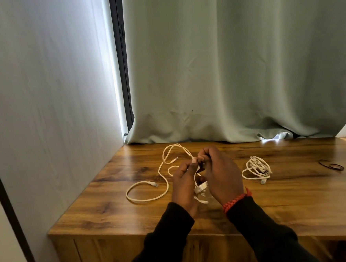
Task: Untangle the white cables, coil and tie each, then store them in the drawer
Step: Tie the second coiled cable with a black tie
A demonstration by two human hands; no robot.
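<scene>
Centrally, both hands (204, 175) pinching loose white cable (162, 172), coiled cable (256, 169) rightward

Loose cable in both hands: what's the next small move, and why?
Probably keep drawing the loose cable through both hands into loops. The left hand and right hand pinch it above the table, but much of it sprawls to the left with its plugs free. A second cable lies bundled to the right, and dark bands wait beyond it for tying.
</scene>
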